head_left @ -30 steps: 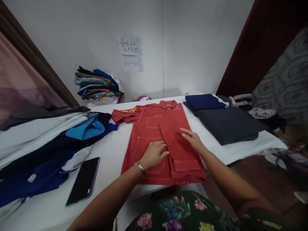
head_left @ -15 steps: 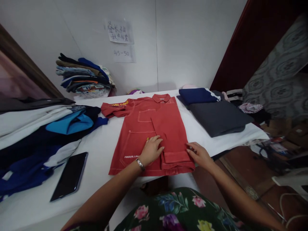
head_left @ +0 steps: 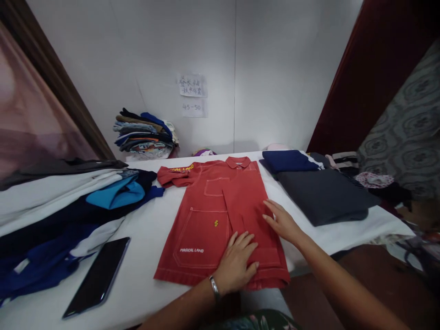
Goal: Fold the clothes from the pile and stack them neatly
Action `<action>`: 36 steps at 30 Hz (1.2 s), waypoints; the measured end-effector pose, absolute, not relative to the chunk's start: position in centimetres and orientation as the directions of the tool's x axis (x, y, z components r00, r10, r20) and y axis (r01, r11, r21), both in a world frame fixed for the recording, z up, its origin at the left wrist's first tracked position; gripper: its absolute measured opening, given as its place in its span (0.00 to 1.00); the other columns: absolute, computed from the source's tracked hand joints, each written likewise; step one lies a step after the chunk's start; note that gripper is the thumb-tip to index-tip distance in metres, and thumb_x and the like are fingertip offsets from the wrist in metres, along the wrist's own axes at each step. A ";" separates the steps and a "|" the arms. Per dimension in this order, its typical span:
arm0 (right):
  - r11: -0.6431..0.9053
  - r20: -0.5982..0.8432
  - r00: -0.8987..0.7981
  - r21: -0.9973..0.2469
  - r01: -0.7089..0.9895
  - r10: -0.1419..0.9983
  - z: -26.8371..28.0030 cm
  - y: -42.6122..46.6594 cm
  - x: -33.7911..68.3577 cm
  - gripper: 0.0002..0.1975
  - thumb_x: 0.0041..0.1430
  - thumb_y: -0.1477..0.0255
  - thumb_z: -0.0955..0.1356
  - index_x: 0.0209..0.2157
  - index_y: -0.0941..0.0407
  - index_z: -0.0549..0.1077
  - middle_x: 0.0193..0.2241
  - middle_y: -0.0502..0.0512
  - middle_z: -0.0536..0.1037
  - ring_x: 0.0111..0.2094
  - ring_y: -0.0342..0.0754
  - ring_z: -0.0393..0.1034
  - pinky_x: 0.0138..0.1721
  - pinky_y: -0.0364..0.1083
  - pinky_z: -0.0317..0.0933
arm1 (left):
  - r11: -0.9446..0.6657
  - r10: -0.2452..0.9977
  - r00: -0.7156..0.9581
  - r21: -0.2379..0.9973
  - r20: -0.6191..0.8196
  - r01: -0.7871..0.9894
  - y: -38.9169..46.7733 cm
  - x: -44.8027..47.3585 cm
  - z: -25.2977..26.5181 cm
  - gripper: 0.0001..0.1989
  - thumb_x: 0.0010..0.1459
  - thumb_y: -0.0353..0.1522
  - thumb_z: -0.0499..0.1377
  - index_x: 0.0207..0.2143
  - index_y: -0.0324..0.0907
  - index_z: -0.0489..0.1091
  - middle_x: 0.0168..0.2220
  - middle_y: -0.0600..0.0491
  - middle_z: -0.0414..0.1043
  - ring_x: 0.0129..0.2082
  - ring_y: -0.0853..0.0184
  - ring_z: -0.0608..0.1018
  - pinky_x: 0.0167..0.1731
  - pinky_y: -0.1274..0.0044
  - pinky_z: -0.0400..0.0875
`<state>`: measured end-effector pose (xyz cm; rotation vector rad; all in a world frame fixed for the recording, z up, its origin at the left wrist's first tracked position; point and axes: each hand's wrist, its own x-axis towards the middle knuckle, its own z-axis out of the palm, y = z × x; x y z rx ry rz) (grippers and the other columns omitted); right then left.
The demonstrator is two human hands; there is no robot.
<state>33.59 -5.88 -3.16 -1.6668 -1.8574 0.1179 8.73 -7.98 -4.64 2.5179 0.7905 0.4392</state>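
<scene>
A red collared jacket (head_left: pixel 206 201) lies spread on the white-covered table, collar toward the wall. Its right-hand side is folded in, with that sleeve laid down along the front to the hem. The other sleeve, lettered in yellow, sticks out to the left. My left hand (head_left: pixel 237 261), with a silver bracelet at the wrist, rests flat on the folded sleeve's lower part, fingers spread. At the jacket's right folded edge is my right hand (head_left: pixel 280 220), fingers stretched out and the fingertips touching the cloth. Neither hand grasps anything.
A black phone (head_left: pixel 98 277) lies at the left front, beside a loose heap of clothes (head_left: pixel 68 206). Folded clothes are stacked (head_left: pixel 146 133) against the wall. Dark folded garments (head_left: pixel 323 195) lie on the right. Two handwritten papers (head_left: pixel 193 94) hang on the wall.
My right hand has moved up along the jacket's right edge, away from the hem. My left hand has shifted right onto the folded sleeve. The camera view has tilted upward.
</scene>
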 end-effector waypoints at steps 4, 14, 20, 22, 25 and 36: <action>0.123 0.362 0.050 -0.438 0.890 0.931 -2.1 0.3 33.2 0.34 0.62 0.61 0.61 0.65 0.60 0.52 0.66 0.65 0.52 0.66 0.54 0.45 0.64 0.56 0.46 | -0.694 0.619 0.775 0.550 0.126 0.465 -8.0 8.6 -4.1 0.24 0.58 0.36 0.56 0.57 0.46 0.65 0.64 0.51 0.58 0.65 0.60 0.57 0.66 0.59 0.43; -0.194 -0.005 0.201 -0.285 0.939 0.980 -6.7 4.1 32.3 0.34 0.64 0.54 0.56 0.64 0.61 0.55 0.67 0.65 0.47 0.67 0.57 0.40 0.63 0.62 0.39 | -0.651 0.608 0.787 0.630 0.101 0.422 -7.7 8.2 -4.3 0.25 0.58 0.36 0.56 0.59 0.50 0.63 0.65 0.52 0.56 0.66 0.60 0.55 0.66 0.58 0.41; -0.194 0.027 0.207 -0.251 0.948 0.978 -7.4 4.0 32.9 0.33 0.64 0.54 0.55 0.63 0.60 0.57 0.66 0.64 0.49 0.67 0.57 0.42 0.62 0.62 0.42 | -0.642 0.465 0.883 0.711 0.062 0.288 -5.6 6.8 -2.5 0.25 0.54 0.39 0.61 0.56 0.49 0.67 0.61 0.49 0.62 0.63 0.58 0.62 0.63 0.61 0.50; -0.182 0.060 0.201 -0.231 0.956 0.978 -8.1 4.1 33.2 0.33 0.64 0.54 0.55 0.63 0.60 0.58 0.66 0.64 0.51 0.66 0.57 0.44 0.61 0.62 0.44 | -0.619 0.446 0.892 0.746 0.077 0.246 -4.0 5.7 -1.6 0.20 0.57 0.37 0.59 0.52 0.47 0.71 0.57 0.49 0.69 0.57 0.62 0.69 0.59 0.68 0.59; -0.154 0.105 0.179 -0.205 0.966 0.978 -9.1 4.1 33.7 0.31 0.64 0.55 0.55 0.61 0.60 0.61 0.65 0.64 0.55 0.65 0.57 0.47 0.60 0.61 0.47 | -0.560 0.600 0.796 0.752 0.077 0.349 -0.5 3.3 -0.8 0.16 0.59 0.36 0.56 0.48 0.44 0.73 0.49 0.50 0.75 0.48 0.65 0.76 0.51 0.73 0.67; 0.125 0.357 -0.076 -0.115 0.985 0.931 -5.8 3.2 29.2 0.29 0.63 0.55 0.55 0.60 0.54 0.62 0.66 0.59 0.52 0.67 0.58 0.40 0.62 0.63 0.43 | -0.025 0.997 -0.022 0.605 0.071 0.796 15.5 -8.2 -1.3 0.15 0.58 0.31 0.54 0.44 0.37 0.74 0.47 0.42 0.75 0.47 0.57 0.76 0.48 0.70 0.68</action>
